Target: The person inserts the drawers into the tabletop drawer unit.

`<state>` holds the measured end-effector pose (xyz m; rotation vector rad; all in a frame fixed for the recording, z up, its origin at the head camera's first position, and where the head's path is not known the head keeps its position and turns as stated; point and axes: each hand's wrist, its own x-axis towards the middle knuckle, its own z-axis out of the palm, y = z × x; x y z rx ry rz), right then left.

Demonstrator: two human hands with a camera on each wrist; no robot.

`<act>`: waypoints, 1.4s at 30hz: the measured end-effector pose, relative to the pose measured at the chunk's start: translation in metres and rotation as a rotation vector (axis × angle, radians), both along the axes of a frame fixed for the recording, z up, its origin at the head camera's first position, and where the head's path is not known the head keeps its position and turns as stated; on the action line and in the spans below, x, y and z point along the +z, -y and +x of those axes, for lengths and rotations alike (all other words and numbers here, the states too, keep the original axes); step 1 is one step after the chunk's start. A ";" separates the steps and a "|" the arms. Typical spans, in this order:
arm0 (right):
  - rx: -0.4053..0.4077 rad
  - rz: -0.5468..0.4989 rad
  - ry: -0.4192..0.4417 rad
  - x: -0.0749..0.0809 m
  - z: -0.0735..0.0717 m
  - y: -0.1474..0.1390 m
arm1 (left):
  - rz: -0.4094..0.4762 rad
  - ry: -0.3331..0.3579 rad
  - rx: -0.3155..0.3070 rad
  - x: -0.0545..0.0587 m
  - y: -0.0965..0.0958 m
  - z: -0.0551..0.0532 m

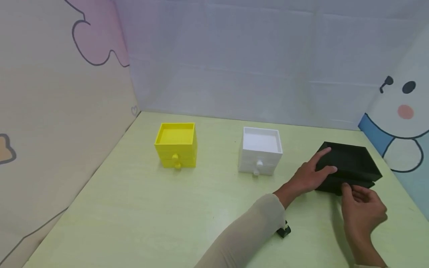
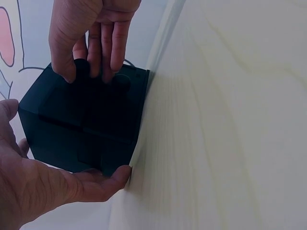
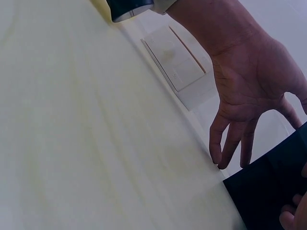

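Observation:
A black drawer box (image 1: 350, 158) with an open tray top stands at the right of the table. Its left side is held by my left hand (image 1: 308, 176), with the thumb and a finger over the top rim. Other fingers of that hand reach down the side, seen in the right wrist view. At the box's front, my right hand (image 1: 363, 208) pinches an upper round knob (image 2: 81, 67) between thumb and fingers. Another knob (image 2: 121, 81) shows beside those fingertips in the left wrist view. Part of the front is hidden by the right hand.
A white drawer box (image 1: 261, 150) stands left of the black one, and a yellow drawer box (image 1: 175, 145) farther left. Both have knobs facing the near side. A small black object (image 1: 284, 230) shows beside the left sleeve. Printed cloth walls surround the table (image 1: 151, 208).

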<state>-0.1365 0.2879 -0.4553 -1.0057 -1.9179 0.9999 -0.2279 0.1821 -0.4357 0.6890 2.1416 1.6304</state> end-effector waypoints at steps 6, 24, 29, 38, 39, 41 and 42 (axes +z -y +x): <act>-0.012 -0.006 -0.004 0.000 -0.001 0.000 | -0.016 -0.001 -0.005 0.000 0.000 0.002; -0.020 0.060 -0.038 -0.008 -0.007 0.008 | -0.047 -0.027 0.013 -0.006 0.007 0.000; -0.017 0.037 -0.023 -0.008 -0.009 0.011 | -0.012 -0.023 0.000 -0.007 0.011 -0.002; 0.018 -0.016 0.046 -0.007 -0.013 0.013 | -0.018 -0.018 0.021 -0.009 0.013 -0.008; 0.010 -0.021 0.047 -0.006 -0.014 0.014 | -0.029 -0.020 0.027 -0.008 0.014 -0.009; -0.008 -0.008 0.026 -0.004 -0.015 0.018 | -0.061 -0.031 0.048 -0.009 0.014 -0.011; -0.016 0.029 -0.004 -0.003 -0.015 0.020 | -0.073 -0.034 0.055 -0.009 0.014 -0.011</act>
